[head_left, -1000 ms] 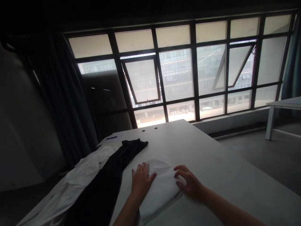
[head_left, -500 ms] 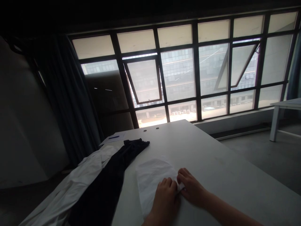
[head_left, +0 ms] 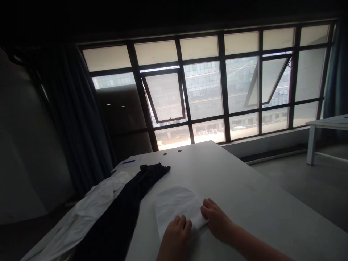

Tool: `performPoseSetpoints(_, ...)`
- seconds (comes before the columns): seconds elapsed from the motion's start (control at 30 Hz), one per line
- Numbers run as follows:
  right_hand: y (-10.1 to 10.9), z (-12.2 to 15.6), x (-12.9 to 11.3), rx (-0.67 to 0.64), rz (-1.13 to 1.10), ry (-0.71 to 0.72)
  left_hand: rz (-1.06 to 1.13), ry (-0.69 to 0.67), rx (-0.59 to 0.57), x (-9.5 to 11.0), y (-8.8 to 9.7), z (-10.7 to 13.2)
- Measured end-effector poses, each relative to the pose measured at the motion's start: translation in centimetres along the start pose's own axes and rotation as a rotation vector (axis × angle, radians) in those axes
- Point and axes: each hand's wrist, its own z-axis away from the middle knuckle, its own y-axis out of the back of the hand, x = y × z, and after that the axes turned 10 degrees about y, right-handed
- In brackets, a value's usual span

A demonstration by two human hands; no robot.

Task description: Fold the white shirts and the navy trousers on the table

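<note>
A folded white cloth (head_left: 175, 203) lies on the white table (head_left: 231, 188) in front of me. My left hand (head_left: 177, 232) is closed at its near edge, fingers curled over the fabric; the fingertips are hidden beneath the knuckles. My right hand (head_left: 216, 219) pinches the cloth's right edge, with the thumb out of sight. Between the two hands runs a short stretch of the near edge. To the left of the cloth a black garment (head_left: 122, 210) lies stretched lengthwise along the table.
Beside the black garment, a rumpled white garment (head_left: 81, 221) covers the table's left side. A blue pen (head_left: 128, 161) rests on paper (head_left: 119, 167) at the far left corner. Two round cable holes mark the far end. Another white table (head_left: 311, 145) stands at right, near the windows.
My left hand has moved left along the cloth, away from the right hand, baring more of the near edge. The right hand has shifted slightly left. The view has turned a little.
</note>
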Motion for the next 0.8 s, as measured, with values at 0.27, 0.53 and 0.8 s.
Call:
performPoseSetpoints(0.27,1.7,-0.5,0.3,-0.106,0.031,0.090,0.065,-0.194,0.239,-7.1,-1.3,5.7)
performPoseSetpoints(0.53,3.7,-0.4,-0.3,-0.245,0.090,0.165,0.087,-0.235,0.203,-7.5,-0.8,4.9)
performPoseSetpoints(0.8,4.1,-0.1,-0.4,-0.220,0.043,0.182,0.076,-0.300,0.161,-8.0,2.9,4.5)
